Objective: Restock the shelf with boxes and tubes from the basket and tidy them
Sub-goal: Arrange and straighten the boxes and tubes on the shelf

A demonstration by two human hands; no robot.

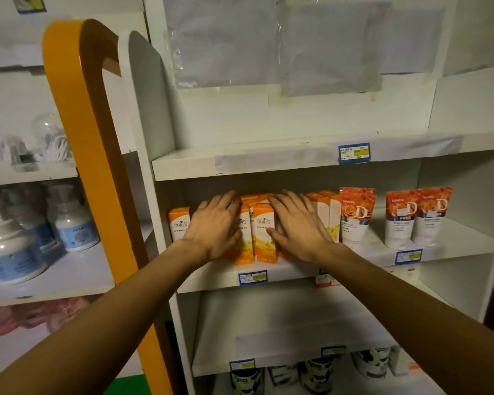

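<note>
Both arms reach out to the middle shelf (271,276) of a white rack.

The left hand (214,223) lies flat on the orange boxes (264,238), with its fingers straight and spread. It covers the boxes on the left side of the bunch. It is not curled around any box.

The right hand (297,223) also lies flat, with fingers straight and a little apart. Its fingers rest on the tops of the boxes at the back, and its thumb touches the front of one box in the middle.

The boxes stand upright in a tight bunch between the two hands. One more orange box (178,228) stands alone at the far left, just beside the left hand. Two more boxes (327,212) stand to the right of the right hand.

Next to them stand the tubes (357,215). They are white at the bottom and orange at the top, with a big letter D. One tube group touches the boxes, and two more tubes (417,218) stand a little farther right.

Blue price tags (252,277) stick to the front edge of the shelf.

A tall orange post (97,138) stands to the left of the rack. Behind it, white pump bottles (72,220) sit on another shelf. Dark jars (317,374) sit on the lowest shelf, but they are blurry.
</note>
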